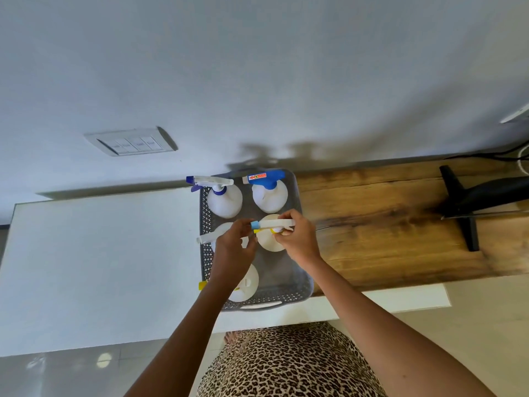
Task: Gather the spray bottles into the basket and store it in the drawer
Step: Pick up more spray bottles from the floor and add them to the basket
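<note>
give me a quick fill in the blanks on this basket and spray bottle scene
1. The grey basket holds ____ spray bottles.
2. The far-right bottle has a ____ trigger head.
3. The left hand and the right hand both hold the middle-right bottle, whose collar is ____.
4. The basket's right side rests on a ____ tabletop.

Missing words: five; blue; yellow; wooden

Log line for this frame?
grey perforated plastic basket: five white spray bottles inside | left hand: pinches blue nozzle of yellow-collared white bottle | right hand: grips its sprayer head | drawer: not in view
</note>
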The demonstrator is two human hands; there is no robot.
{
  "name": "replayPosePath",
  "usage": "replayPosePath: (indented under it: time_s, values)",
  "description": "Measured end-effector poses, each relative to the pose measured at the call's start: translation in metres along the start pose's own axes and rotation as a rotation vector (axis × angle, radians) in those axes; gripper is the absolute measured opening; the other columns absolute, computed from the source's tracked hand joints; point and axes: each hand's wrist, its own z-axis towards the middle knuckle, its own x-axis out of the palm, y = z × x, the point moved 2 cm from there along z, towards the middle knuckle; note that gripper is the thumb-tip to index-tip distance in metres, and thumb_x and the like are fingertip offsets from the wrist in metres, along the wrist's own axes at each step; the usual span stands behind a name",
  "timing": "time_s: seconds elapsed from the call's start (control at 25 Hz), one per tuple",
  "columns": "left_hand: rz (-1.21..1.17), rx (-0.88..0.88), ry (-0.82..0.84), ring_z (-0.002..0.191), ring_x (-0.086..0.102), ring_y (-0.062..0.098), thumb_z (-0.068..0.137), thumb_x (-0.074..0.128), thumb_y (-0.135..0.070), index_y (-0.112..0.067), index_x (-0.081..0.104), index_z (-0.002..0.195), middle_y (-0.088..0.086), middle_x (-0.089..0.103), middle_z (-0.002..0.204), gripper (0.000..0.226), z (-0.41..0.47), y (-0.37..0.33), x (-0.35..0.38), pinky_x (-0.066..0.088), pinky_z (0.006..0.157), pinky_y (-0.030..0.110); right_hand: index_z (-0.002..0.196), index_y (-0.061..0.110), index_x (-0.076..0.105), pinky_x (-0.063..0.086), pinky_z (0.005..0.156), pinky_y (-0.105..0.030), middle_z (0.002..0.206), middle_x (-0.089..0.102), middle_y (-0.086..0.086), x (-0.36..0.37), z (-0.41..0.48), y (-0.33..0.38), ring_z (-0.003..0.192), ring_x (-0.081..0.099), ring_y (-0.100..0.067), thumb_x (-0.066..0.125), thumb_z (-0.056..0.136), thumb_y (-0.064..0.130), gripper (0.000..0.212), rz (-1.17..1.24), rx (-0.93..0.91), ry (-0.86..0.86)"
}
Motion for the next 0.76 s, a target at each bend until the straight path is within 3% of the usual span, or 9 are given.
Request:
replayPosePath:
  time_s: [0.12, 0.36, 0.56, 0.76]
  values:
    - [0.016, -0.023, -0.001, 0.101, 0.059, 0.013, 0.084, 0.06, -0.004, -0.008, 0.056, 0.118, 0.013, 0.067, 0.112, 0.034, 0.0, 0.004, 0.001, 0.042, 0.084, 0.021, 0.093, 0.008, 0.061, 0.057, 0.081, -0.035, 0.094, 0.068, -0.01, 0.003, 0.001, -0.002, 0.09, 0.065, -0.023, 0.075, 0.073, 0.004, 0.025, 0.026, 0.026, -0.001]
    - [0.086, -0.028, 0.031, 0.11, 0.057, 0.024, 0.085, 0.059, -0.01, -0.009, 0.047, 0.127, 0.013, 0.061, 0.122, 0.044, -0.007, 0.003, -0.004, 0.039, 0.086, 0.023, 0.104, 0.007, 0.058, 0.048, 0.075, -0.023, 0.103, 0.066, -0.012, 0.004, -0.004, 0.006, 0.089, 0.059, -0.016, 0.076, 0.072, 0.005, 0.037, -0.016, 0.022, 0.011]
    - [0.097, 0.018, -0.023, 0.11, 0.057, 0.027, 0.086, 0.058, -0.011, -0.01, 0.045, 0.128, 0.013, 0.06, 0.125, 0.043, -0.021, -0.011, -0.02, 0.041, 0.085, 0.025, 0.118, 0.01, 0.052, 0.051, 0.088, -0.03, 0.119, 0.06, -0.009, -0.008, -0.02, 0.024, 0.107, 0.057, -0.021, 0.079, 0.066, 0.005, 0.058, -0.028, -0.006, 0.003]
    - [0.13, 0.075, -0.071, 0.114, 0.055, 0.027, 0.087, 0.057, -0.013, -0.01, 0.046, 0.127, 0.013, 0.059, 0.127, 0.041, -0.06, -0.025, -0.049, 0.041, 0.091, 0.029, 0.122, 0.011, 0.05, 0.048, 0.096, -0.035, 0.124, 0.057, -0.009, -0.02, -0.051, 0.051, 0.114, 0.053, -0.023, 0.077, 0.069, 0.007, 0.06, -0.002, -0.073, -0.011]
